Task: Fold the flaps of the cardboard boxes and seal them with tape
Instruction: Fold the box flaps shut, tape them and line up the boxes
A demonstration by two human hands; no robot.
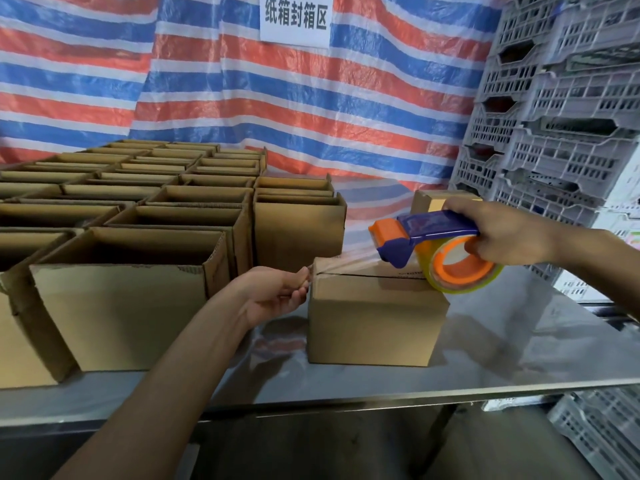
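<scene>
Clear tape [349, 263] spans the closed box [374, 327] by the table's [519, 344] front edge; your left hand [273, 293] pinches its end. Your right hand [509, 233] grips the dispenser [427, 237].

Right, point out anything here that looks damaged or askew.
The nearest open box has a ragged, torn top edge near its right front corner. The box to its left looks crumpled at its top corner. The box being taped sits square, flaps closed.

A striped tarp [311, 109] is hanging behind the table [485, 358], carrying a white sign [294, 20]. Grey plastic crates [571, 98] are standing stacked at the right.
</scene>
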